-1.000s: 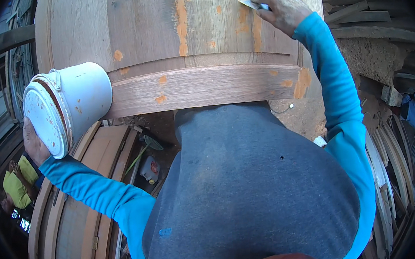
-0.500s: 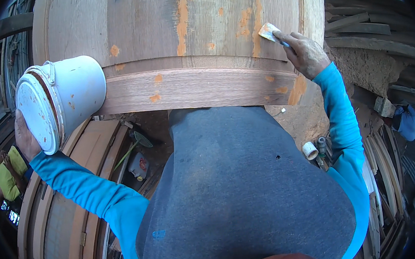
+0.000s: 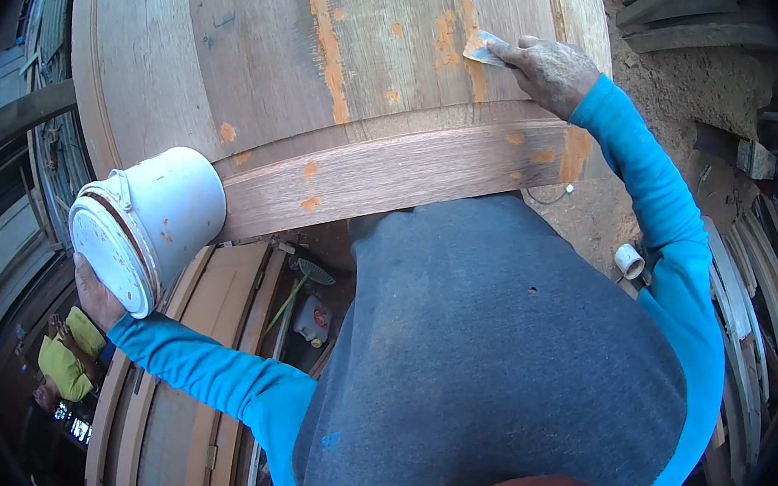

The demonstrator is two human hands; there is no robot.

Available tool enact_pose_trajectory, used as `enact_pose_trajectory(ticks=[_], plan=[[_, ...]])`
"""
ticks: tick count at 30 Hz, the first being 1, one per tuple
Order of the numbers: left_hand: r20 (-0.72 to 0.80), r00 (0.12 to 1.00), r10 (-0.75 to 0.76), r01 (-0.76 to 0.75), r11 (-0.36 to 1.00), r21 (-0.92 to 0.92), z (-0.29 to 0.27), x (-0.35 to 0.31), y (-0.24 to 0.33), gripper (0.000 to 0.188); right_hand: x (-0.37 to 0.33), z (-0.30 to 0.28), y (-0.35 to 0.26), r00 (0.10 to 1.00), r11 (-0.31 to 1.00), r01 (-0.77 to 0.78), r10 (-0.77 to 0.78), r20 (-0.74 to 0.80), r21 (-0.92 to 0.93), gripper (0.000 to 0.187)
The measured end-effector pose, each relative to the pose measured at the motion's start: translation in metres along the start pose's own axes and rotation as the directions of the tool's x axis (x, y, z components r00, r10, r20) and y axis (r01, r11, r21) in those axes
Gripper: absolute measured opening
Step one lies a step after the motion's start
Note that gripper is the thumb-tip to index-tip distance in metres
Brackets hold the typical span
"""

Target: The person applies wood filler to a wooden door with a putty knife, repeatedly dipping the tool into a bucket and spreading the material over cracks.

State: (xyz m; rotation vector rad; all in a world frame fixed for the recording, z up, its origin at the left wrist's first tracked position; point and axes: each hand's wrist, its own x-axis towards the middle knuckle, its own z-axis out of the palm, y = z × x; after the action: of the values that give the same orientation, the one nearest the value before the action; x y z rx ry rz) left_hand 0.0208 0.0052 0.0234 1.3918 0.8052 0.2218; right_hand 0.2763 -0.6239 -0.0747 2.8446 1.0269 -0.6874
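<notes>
A wooden door panel (image 3: pixel 281 67) lies in front of me, with orange filler (image 3: pixel 328 45) smeared in streaks and spots along its boards. My right hand (image 3: pixel 554 71) is closed round a putty knife (image 3: pixel 483 50), whose blade lies at an orange streak near the panel's right side. On the left, a white plastic bucket (image 3: pixel 183 194) is tipped on its side against the panel's near corner. Its round white lid (image 3: pixel 112 253) faces left and sits slightly askew, with a brown gap beside it. My left hand (image 3: pixel 97 292) grips the lid end from the outer side; some fingers are hidden.
Curved-looking wooden doors (image 3: pixel 177 354) are stacked at lower left, beside a plastic jug (image 3: pixel 313 322). A person in a yellow top (image 3: pixel 75 354) is at far left. A white cup (image 3: pixel 629 261) stands on the ground at right, near wooden planks (image 3: pixel 755 303).
The putty knife and my right hand have shifted slightly toward the left and up along the orange streak. The view has turned a little; my left hand still holds the bucket.
</notes>
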Motion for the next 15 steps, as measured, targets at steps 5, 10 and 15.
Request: enact_pose_trajectory(ticks=[5, 10, 15], plan=[[-0.028, 0.998, 0.051, -0.047, 0.991, 0.125, -0.009, 0.005, -0.005, 0.051, 0.001, -0.005, -0.020, 0.998, 0.995, 0.053, -0.050, -0.044, 0.085, 0.038], [-0.089, 0.986, 0.138, -0.107, 0.950, 0.292, -0.025, 0.013, -0.007, 0.050, -0.001, 0.021, -0.051, 0.996, 0.975, 0.017, 0.002, -0.084, 0.224, 0.038], [-0.038, 0.982, 0.183, -0.166, 0.950, 0.264, -0.037, 0.017, -0.009, 0.048, -0.058, 0.035, -0.065, 1.000, 0.923, 0.003, -0.010, 0.016, 0.384, 0.049]])
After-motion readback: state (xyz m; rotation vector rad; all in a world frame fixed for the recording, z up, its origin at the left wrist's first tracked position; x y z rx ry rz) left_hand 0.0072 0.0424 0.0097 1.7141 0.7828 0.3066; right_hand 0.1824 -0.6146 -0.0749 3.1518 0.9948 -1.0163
